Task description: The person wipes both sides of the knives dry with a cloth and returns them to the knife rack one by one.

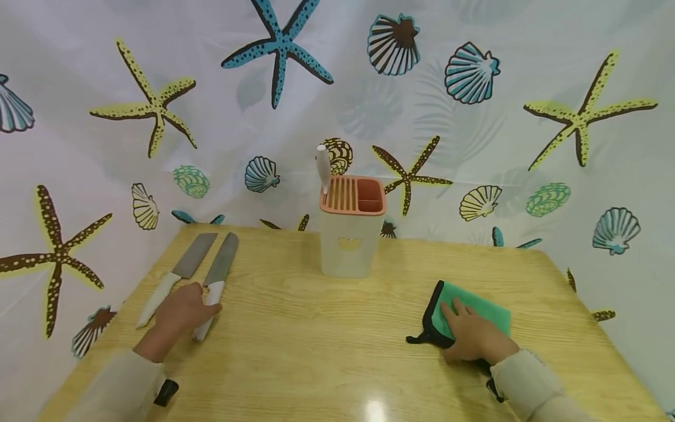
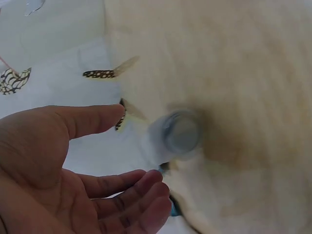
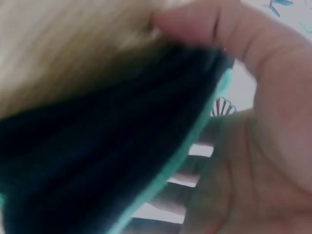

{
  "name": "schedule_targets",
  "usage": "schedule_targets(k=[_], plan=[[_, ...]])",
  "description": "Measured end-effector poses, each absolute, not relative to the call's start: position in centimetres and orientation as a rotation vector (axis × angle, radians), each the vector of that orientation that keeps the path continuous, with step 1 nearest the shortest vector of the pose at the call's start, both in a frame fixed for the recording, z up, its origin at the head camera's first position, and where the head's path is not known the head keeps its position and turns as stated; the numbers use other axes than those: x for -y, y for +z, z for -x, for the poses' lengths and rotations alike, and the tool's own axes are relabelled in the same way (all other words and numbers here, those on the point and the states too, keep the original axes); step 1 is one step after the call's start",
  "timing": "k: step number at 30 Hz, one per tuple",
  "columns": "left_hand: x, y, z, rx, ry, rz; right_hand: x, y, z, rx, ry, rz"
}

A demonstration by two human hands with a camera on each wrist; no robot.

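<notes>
Two white-handled knives lie on the left of the table: a cleaver [image 1: 195, 255] and a narrower kitchen knife [image 1: 224, 255]. My left hand [image 1: 184, 308] hovers around the narrower knife's handle. In the left wrist view, thumb and fingers are apart, with the blurred handle end [image 2: 181, 132] beyond them. On the right, my right hand [image 1: 471, 334] lies on a folded green cloth [image 1: 487, 305] with black edging and a black strap, its fingers spread over the top. The right wrist view shows the thumb by the dark edging [image 3: 112, 131]; the fingers are partly hidden.
A white knife block [image 1: 348, 249] with a slotted orange top stands at the back centre, a white-handled utensil [image 1: 323, 167] upright in it. Behind the wooden table [image 1: 306, 346] hangs a curtain [image 1: 327, 117] printed with starfish and shells.
</notes>
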State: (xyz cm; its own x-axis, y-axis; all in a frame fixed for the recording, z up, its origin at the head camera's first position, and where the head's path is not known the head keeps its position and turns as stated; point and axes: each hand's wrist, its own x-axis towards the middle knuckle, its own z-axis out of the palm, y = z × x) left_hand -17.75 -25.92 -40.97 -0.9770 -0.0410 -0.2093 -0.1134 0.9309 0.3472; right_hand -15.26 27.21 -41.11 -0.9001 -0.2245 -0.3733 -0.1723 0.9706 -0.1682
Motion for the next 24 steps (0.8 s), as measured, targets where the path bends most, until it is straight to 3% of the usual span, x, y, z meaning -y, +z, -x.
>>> schedule_targets(k=[9,24], plan=[[25.9,-43.6,18.0,-2.899,0.535,0.187,-26.5,-42.8,14.7,-2.939,-0.001,0.401],[25.7,-44.2,18.8,-2.775,0.782,0.417,-27.4,-43.6,14.6,-3.143,0.082,0.487]])
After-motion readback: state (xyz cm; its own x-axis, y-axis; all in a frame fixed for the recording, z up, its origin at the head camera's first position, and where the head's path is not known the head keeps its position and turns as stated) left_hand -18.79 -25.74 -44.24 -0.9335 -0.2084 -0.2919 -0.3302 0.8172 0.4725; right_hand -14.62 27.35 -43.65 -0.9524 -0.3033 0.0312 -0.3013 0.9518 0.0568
